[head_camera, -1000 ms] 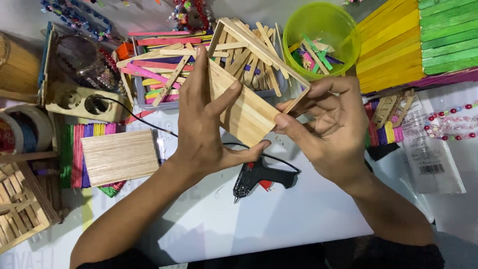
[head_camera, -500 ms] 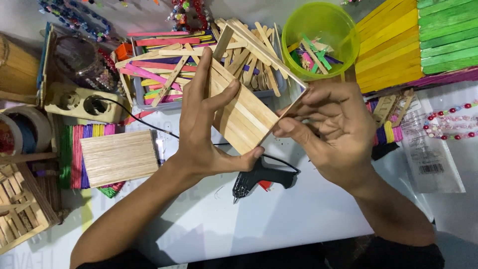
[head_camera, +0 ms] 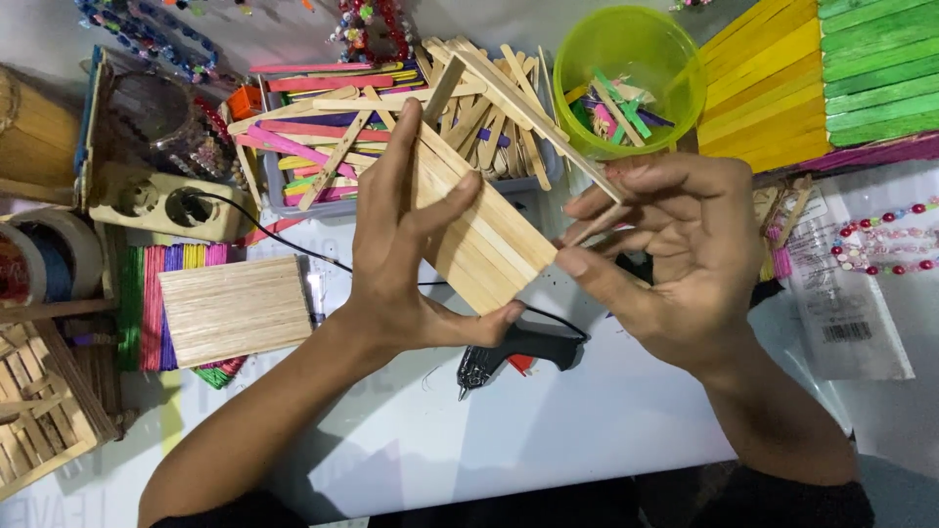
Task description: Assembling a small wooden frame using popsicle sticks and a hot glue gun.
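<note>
Two hands work together: left hand [head_camera: 396, 269] clasps the stick panel [head_camera: 479, 230]; right hand [head_camera: 675, 259] pinches a single stick [head_camera: 597, 223].

A black glue gun [head_camera: 518, 350] lies near a green tub [head_camera: 626, 49] of coloured sticks and a socket strip [head_camera: 161, 202].

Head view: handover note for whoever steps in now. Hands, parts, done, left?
Left hand: holds flat panel of plain wooden craft sticks, tilted, above the white table.
Right hand: fingers pinch a single plain wooden stick at the panel's right edge.
Black glue gun lies under the hands; second wooden stick panel lies to the left.
Done: panel assembled.
Left: likely fixing the single stick; whether glue is applied cannot be seen.
</note>
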